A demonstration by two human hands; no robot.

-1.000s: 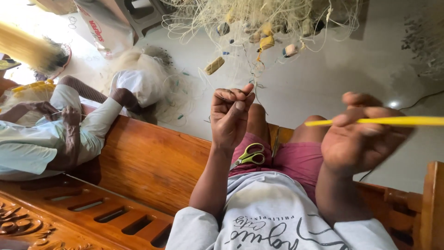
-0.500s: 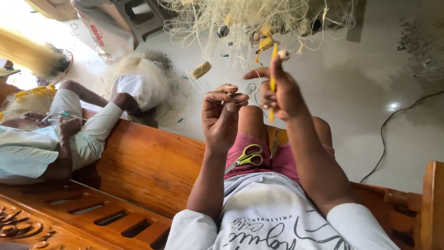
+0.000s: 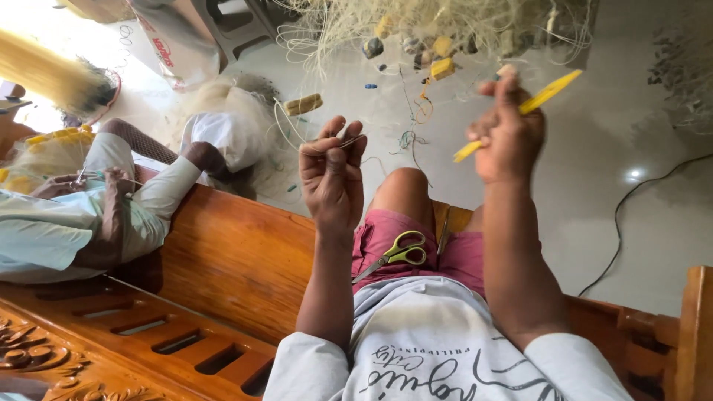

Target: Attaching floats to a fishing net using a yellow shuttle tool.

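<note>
Above my lap, my left hand (image 3: 332, 174) pinches pale net twine (image 3: 297, 126) in a closed grip, while my right hand (image 3: 506, 134) is closed around a yellow netting needle (image 3: 546, 90). Mending looks mid-course: the tangled fishing net (image 3: 445, 30) lies heaped on the floor (image 3: 594, 171) ahead, and green-handled scissors (image 3: 401, 251) rest unused on my thigh.

Tool: flat yellow plastic netting needle (image 3: 520, 113), tilted, above the pink shorts (image 3: 460, 249)
Line: thin pale nylon strand (image 3: 297, 134), looped, left of needle
</note>
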